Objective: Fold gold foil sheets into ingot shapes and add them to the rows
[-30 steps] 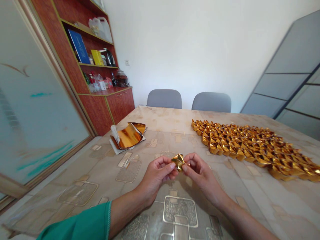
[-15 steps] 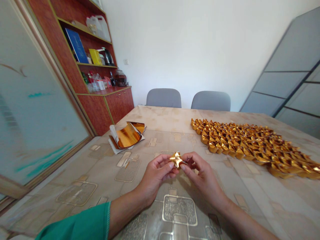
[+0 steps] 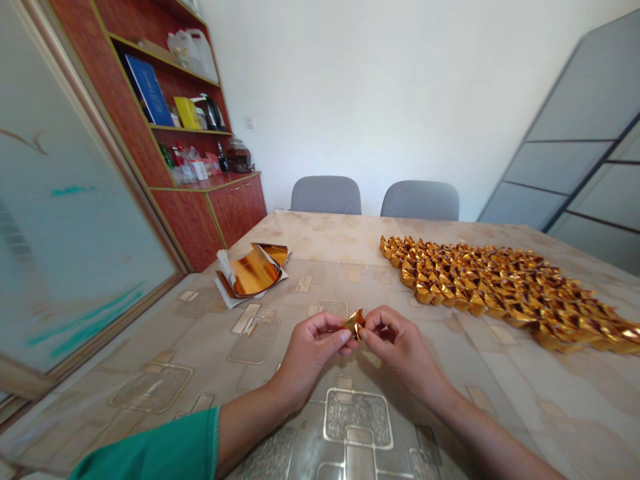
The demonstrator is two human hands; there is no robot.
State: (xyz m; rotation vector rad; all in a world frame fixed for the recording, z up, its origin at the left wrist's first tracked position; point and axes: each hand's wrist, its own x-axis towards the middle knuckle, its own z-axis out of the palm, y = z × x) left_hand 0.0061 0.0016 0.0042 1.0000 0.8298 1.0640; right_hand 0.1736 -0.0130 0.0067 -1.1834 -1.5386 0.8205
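Observation:
A small folded piece of gold foil paper is held up just above the table, between both hands. My left hand pinches its left side with thumb and fingers. On its right edge, the thumb and forefinger of my right hand are closed. Parts of the paper are hidden behind the fingertips. To the right lie many folded gold paper pieces, packed closely in rows. Left of my hands rests a loose stack of gold foil sheets with white backing.
A patterned cloth under a clear cover lies on the table. Two grey chairs stand at its far side. A red-brown cabinet with shelved items is at the left, beside a frosted glass door.
The gold paper has turned in my fingers: its flat star-shaped face pointed toward me before, and now folded edges and an opening show. Both hands stay in nearly the same place.

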